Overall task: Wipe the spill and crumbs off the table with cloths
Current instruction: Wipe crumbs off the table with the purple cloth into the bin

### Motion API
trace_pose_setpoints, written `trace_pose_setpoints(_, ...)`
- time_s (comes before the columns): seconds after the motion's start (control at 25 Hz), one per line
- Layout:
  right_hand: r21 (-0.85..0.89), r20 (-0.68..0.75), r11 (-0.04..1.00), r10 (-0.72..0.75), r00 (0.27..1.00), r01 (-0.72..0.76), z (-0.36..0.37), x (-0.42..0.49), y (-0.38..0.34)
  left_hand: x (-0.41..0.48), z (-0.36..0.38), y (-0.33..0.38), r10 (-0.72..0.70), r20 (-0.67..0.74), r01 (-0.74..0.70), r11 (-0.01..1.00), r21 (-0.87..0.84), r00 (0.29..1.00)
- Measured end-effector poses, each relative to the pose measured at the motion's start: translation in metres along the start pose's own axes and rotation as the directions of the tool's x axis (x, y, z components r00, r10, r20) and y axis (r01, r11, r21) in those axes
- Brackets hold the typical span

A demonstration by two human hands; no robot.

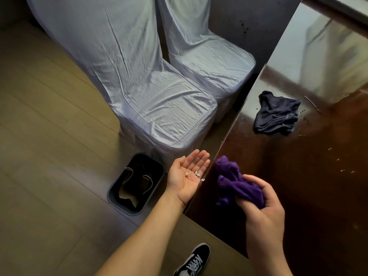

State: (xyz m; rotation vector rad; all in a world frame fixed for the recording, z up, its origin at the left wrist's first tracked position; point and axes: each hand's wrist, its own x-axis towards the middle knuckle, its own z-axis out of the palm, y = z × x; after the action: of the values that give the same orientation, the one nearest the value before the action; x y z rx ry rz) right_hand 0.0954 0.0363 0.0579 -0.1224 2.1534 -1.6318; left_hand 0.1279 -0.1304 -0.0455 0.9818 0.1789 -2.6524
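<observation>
Head view, looking down past the corner of a dark glossy table point(298, 186). Two cloths are on it: a purple cloth point(233, 182) bunched at the near left edge, and a dark blue cloth point(276, 114) lying crumpled farther back, well apart from the first. Two chairs stand side by side along the table's left edge, each under a pale grey cover, the nearer chair point(155, 100) and the farther chair point(209, 62). One dark bin point(137, 184) sits on the wooden floor point(49, 136) just beside the nearer chair. One black-and-white shoe point(194, 261) shows at the bottom edge.

About four white crumbs point(196, 173) are in or at the rim of the left palm, three on the skin and one at its table-side edge. A few more pale specks point(338, 164) are scattered on the tabletop to the right, and some beside the blue cloth.

The left hand point(187, 176) is held flat and palm up, fingers together and extended, just beside the table edge and below its level, above the floor near the bin. It grips nothing. The right hand point(262, 208) is clenched around the near end of the purple cloth, knuckles up, with the rest of the cloth spilling forward onto the tabletop toward the edge.
</observation>
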Motion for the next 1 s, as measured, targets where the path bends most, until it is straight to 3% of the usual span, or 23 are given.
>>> trace_pose_setpoints(0.12, -0.233, -0.017, 0.972, 0.033, 0.999, -0.036, 0.010, -0.013, 0.020, 0.003, -0.001, -0.002, 0.017, -0.001, -0.017, 0.999, 0.030, 1.000)
trace_pose_setpoints(0.24, -0.269, 0.052, 0.963, 0.001, 0.999, 0.013, 0.035, -0.017, 0.025, 0.004, -0.006, -0.002, 0.022, 0.012, -0.023, 0.999, 0.048, 1.000)
trace_pose_setpoints(0.36, -0.002, 0.124, 0.998, 0.064, 0.990, -0.064, 0.060, 0.001, 0.016, 0.005, -0.008, -0.001, -0.003, 0.027, 0.000, 0.995, 0.105, 1.000)
trace_pose_setpoints(0.48, 0.229, 0.162, 0.966, 0.084, 0.983, -0.120, 0.059, 0.012, 0.003, 0.005, -0.007, -0.001, -0.046, 0.050, 0.042, 0.995, 0.085, 0.998)
trace_pose_setpoints(0.76, 0.344, 0.123, 0.933, 0.066, 0.990, -0.105, 0.010, 0.008, -0.020, 0.005, -0.007, 0.000, -0.003, 0.062, 0.003, 1.000, -0.002, 0.998)
trace_pose_setpoints(0.84, 0.215, 0.093, 0.976, 0.001, 0.996, -0.021, 0.012, 0.010, -0.019, 0.005, -0.007, -0.001, -0.005, 0.066, 0.005, 1.000, 0.002, 0.998)
trace_pose_setpoints(0.92, -0.022, 0.102, 0.997, -0.073, 0.992, 0.075, 0.027, 0.014, -0.017, 0.007, -0.008, -0.001, 0.007, 0.057, -0.009, 0.999, 0.045, 0.998)
trace_pose_setpoints(1.0, -0.109, 0.153, 0.992, -0.046, 0.987, 0.063, 0.041, 0.016, -0.015, 0.007, -0.009, -0.002, 0.003, 0.047, -0.007, 0.996, 0.089, 0.999)
